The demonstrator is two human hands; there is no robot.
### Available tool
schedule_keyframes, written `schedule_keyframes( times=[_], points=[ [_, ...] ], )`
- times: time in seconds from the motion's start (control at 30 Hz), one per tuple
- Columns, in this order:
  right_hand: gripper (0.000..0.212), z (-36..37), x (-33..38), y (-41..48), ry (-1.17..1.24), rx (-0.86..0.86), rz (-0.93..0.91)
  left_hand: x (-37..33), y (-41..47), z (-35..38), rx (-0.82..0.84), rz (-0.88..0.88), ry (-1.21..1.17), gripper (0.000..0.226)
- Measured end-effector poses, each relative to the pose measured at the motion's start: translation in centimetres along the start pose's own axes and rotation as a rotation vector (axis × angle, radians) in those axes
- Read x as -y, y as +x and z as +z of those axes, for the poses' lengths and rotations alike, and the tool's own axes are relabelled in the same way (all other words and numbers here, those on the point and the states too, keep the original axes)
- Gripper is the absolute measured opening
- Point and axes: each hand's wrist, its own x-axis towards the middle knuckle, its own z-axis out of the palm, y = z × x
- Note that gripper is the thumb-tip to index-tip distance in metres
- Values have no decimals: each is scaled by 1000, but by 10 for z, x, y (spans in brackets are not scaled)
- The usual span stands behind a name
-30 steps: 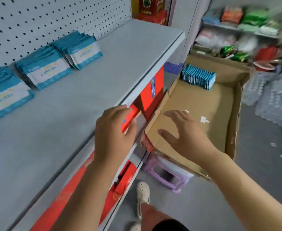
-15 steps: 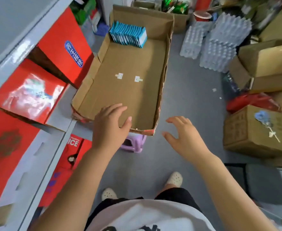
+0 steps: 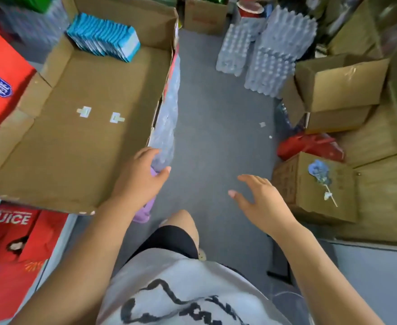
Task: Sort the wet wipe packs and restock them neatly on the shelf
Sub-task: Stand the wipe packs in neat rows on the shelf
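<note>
Wipe packs point(image 3: 103, 37) far beyond both empty hands

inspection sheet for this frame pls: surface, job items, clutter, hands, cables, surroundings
Surface: grey floor; open cardboard tray raised at left, base mostly bare.
Job's things: one row of blue wet wipe packs standing on edge at the tray's far end.
Clutter: two white scraps on the tray base; small bits on the floor.
Hands: left hand at the tray's near right corner, empty; right hand open over the floor, empty.
Cables: nothing seen.
Surroundings: shrink-wrapped water bottles, brown cartons, red boxes, purple stool under the tray.
</note>
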Motion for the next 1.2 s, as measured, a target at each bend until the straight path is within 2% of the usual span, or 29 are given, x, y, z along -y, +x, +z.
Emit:
schedule_keyframes(
  times=[0.33,0.43,0.57,0.73,0.9,1.07,1.2],
  points=[
    [56,-25,32,197,-37,87,-203,37,146,9,54,-314,119,62],
    [56,-40,55,252,-65,171,-224,37,195,1,62,-385,108,61],
    [55,-55,94,340,-110,225,-385,41,265,-16,-2,-412,130,57],
    [55,-58,152,450,-153,371,-516,59,318,-32,-2,-529,215,69],
    [58,-49,232,581,-315,474,-712,68,358,-37,-58,-700,151,73],
    [65,-31,316,684,-390,614,-925,53,395,-18,-179,-952,-46,77],
    [84,-5,363,749,-679,575,-1133,41,434,10,-179,-1145,-143,75]
  ],
)
